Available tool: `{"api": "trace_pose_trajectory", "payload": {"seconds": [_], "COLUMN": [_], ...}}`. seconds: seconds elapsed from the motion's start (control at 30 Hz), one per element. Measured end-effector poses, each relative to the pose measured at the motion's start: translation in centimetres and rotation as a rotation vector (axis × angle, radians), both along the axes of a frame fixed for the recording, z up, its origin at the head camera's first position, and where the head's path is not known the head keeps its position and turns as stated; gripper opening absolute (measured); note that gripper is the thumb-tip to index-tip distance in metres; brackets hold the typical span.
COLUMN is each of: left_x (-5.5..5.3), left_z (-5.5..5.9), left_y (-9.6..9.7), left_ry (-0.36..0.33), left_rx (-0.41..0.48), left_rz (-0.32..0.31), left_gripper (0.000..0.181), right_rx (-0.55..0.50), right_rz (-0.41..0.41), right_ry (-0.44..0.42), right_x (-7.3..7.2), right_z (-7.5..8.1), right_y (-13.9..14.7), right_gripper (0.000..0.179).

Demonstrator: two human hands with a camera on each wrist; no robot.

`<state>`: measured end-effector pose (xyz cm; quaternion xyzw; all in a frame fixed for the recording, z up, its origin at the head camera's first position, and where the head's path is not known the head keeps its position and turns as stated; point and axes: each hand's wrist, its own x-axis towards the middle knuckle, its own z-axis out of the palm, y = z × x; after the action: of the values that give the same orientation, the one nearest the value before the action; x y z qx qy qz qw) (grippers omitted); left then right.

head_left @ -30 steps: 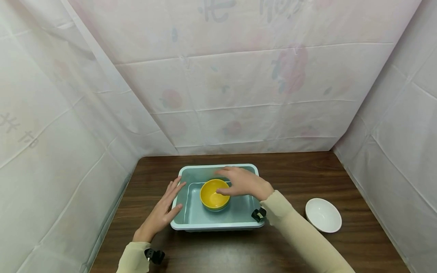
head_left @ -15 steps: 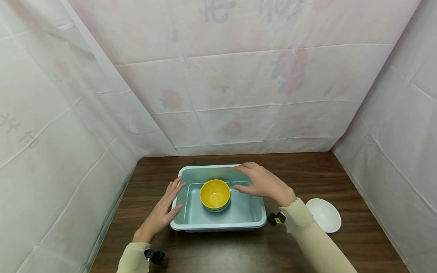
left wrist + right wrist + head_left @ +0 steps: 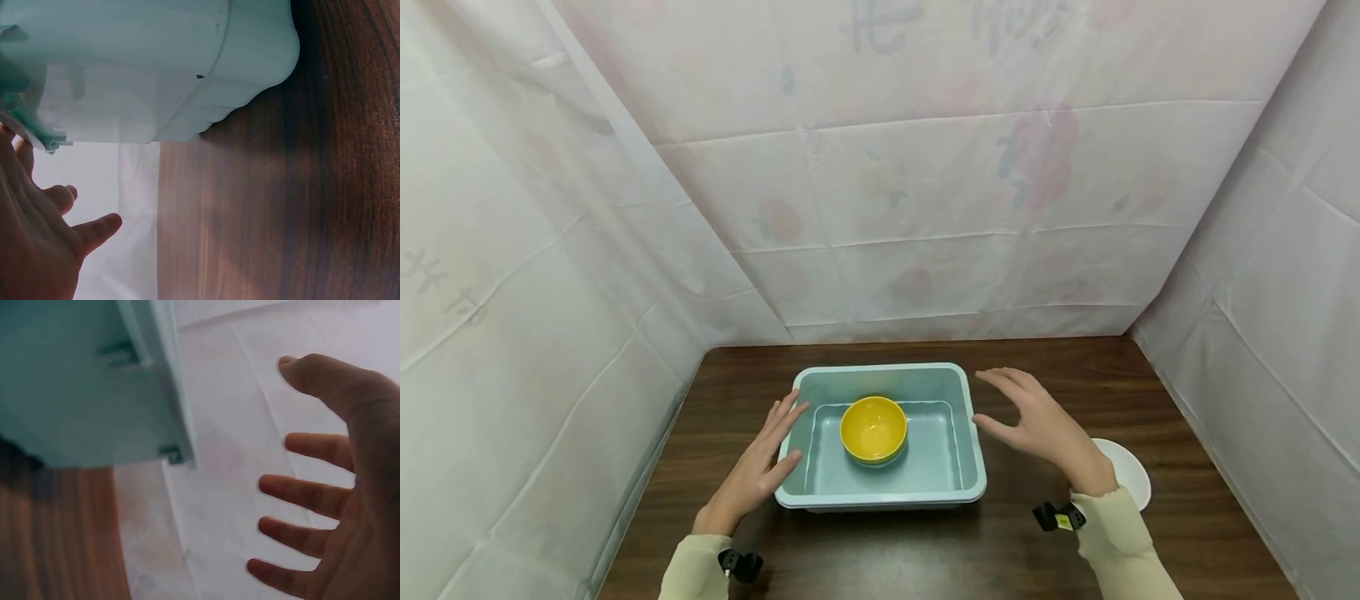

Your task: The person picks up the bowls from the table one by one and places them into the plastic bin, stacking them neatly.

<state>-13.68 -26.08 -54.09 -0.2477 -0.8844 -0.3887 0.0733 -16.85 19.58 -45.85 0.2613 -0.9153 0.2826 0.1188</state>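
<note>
A pale blue-green plastic basin [image 3: 925, 467] stands on the brown wooden table. Inside it, left of the middle, sits a yellow bowl [image 3: 872, 427], with a greenish rim showing just beneath it. My left hand [image 3: 751, 475] is at the basin's left rim, fingers spread and straight; in the left wrist view the fingertips reach the rim, though whether they press on it I cannot tell. Just right of the basin, my right hand [image 3: 1037, 421] hovers with fingers apart, holding nothing. A white bowl [image 3: 1133, 473] on the table at the right is partly hidden behind the right wrist.
The wooden table [image 3: 910, 554] runs along a pale printed cloth [image 3: 910, 192] at the back. More white cloth hangs at the left [image 3: 512, 375] and right [image 3: 1285, 350]. Black wrist cameras sit at both cuffs.
My right hand has moved right, from over the yellow bowl to outside the basin's right rim, and its forearm now covers part of the white bowl. The left hand has stayed in place.
</note>
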Motion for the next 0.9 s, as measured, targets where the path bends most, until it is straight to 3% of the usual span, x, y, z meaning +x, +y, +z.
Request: {"api": "trace_pose_trajectory", "payload": {"seconds": [0.27, 0.67, 0.9], "left_x": [0.1, -0.1, 0.1], "left_z": [0.0, -0.3, -0.3], "left_y": [0.1, -0.1, -0.1], "left_ry": [-0.007, 0.012, -0.010], "left_rx": [0.005, -0.006, -0.007], "left_rz": [-0.007, -0.006, 0.004], "left_gripper": [0.067, 0.067, 0.067], "right_rx": [-0.033, 0.039, 0.075], "right_rz": [-0.067, -0.198, -0.241], "right_ry": [0.141, 0.162, 0.164], "right_x": [1.5, 3.6, 4.3], "right_z": [-2.0, -5.2, -6.0], "right_y": [2.7, 6.6, 8.3], "right_gripper": [0.077, 0.089, 0.094]}}
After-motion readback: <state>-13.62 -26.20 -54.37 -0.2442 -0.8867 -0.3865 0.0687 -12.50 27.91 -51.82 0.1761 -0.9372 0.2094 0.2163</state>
